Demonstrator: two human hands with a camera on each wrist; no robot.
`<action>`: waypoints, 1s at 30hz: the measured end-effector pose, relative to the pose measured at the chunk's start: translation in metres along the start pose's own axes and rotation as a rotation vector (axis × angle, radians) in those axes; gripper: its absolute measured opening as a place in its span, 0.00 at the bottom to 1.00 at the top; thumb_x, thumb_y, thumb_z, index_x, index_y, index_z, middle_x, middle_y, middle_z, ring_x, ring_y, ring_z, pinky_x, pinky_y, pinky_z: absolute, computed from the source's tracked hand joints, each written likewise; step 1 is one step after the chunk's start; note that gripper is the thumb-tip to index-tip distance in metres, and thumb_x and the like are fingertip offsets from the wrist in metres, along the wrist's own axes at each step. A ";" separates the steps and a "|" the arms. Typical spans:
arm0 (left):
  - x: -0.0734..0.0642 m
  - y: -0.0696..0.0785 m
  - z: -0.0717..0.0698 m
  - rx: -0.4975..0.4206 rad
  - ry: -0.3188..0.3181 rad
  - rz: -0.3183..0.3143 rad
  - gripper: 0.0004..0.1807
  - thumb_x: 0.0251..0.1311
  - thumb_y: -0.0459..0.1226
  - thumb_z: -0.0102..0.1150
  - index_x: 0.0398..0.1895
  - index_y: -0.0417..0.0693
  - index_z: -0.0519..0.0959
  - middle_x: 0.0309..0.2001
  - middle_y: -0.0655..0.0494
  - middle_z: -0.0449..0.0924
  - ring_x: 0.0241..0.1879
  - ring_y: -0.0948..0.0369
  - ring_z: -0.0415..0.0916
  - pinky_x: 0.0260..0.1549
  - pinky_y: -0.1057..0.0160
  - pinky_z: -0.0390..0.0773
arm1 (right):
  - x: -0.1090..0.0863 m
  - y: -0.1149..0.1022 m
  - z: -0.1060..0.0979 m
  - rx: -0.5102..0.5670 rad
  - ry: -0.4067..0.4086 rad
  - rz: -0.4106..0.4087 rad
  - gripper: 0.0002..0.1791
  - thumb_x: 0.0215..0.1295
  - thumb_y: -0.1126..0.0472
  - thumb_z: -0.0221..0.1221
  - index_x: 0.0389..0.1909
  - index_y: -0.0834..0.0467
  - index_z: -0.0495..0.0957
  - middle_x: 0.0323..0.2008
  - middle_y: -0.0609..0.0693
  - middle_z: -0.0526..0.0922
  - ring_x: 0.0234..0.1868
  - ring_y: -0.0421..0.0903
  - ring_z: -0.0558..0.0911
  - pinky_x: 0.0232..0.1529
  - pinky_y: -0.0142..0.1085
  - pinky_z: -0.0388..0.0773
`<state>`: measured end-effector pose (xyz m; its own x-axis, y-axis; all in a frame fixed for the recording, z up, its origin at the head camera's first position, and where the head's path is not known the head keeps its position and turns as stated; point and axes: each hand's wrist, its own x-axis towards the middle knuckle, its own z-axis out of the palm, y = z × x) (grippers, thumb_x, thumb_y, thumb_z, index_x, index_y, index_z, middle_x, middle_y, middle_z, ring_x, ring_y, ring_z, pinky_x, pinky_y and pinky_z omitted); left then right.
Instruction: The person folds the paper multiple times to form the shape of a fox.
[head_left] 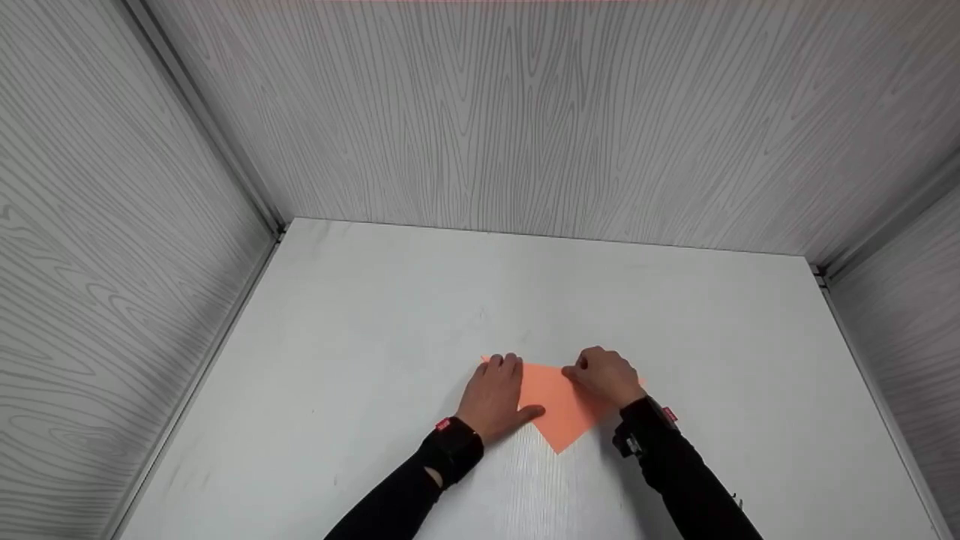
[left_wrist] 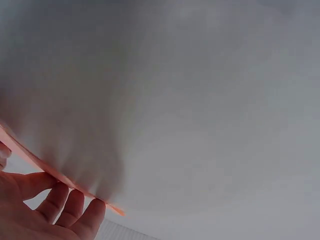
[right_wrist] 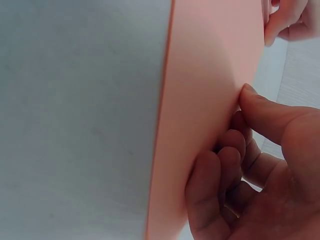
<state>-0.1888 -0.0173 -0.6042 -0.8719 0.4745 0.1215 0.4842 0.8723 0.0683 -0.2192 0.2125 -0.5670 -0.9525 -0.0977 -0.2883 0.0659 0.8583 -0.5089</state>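
Observation:
A sheet of orange paper, folded into a triangle, lies on the white table with one point toward the person. Its long edge runs along the far side. Spread over its left part, my left hand presses the sheet with nearly straight fingers, thumb held out to the side. At the far edge, right of the middle, my right hand has its fingers curled, and thumb and forefinger meet at the paper. The right wrist view shows the thumb tip right at the paper's edge. Part of the sheet is hidden under both hands.
The white tabletop is bounded by a wood-grain panel at the back and by side panels left and right. Black wrist bands and dark sleeves cover both forearms.

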 end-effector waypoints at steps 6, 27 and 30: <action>-0.012 -0.027 -0.001 0.035 0.021 -0.043 0.48 0.65 0.71 0.57 0.69 0.38 0.75 0.61 0.48 0.78 0.61 0.52 0.76 0.61 0.54 0.80 | -0.002 0.002 0.000 0.022 0.014 -0.015 0.16 0.74 0.52 0.64 0.29 0.58 0.77 0.25 0.47 0.72 0.28 0.43 0.69 0.31 0.36 0.62; -0.001 -0.002 -0.004 -0.070 -0.065 0.076 0.38 0.72 0.62 0.57 0.78 0.55 0.69 0.79 0.49 0.68 0.80 0.49 0.64 0.77 0.42 0.67 | -0.001 -0.001 0.002 0.023 0.021 0.011 0.16 0.74 0.52 0.63 0.30 0.58 0.78 0.27 0.49 0.76 0.29 0.45 0.72 0.33 0.37 0.64; -0.005 -0.001 0.002 -0.089 -0.066 0.068 0.38 0.73 0.61 0.56 0.80 0.55 0.68 0.81 0.49 0.65 0.81 0.49 0.62 0.78 0.42 0.65 | -0.002 0.001 0.003 0.030 0.038 0.005 0.15 0.74 0.53 0.63 0.30 0.58 0.79 0.27 0.50 0.77 0.29 0.45 0.73 0.33 0.37 0.64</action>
<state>-0.1846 -0.0201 -0.6068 -0.8383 0.5415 0.0634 0.5444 0.8252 0.1505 -0.2163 0.2118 -0.5689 -0.9627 -0.0736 -0.2602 0.0794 0.8430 -0.5321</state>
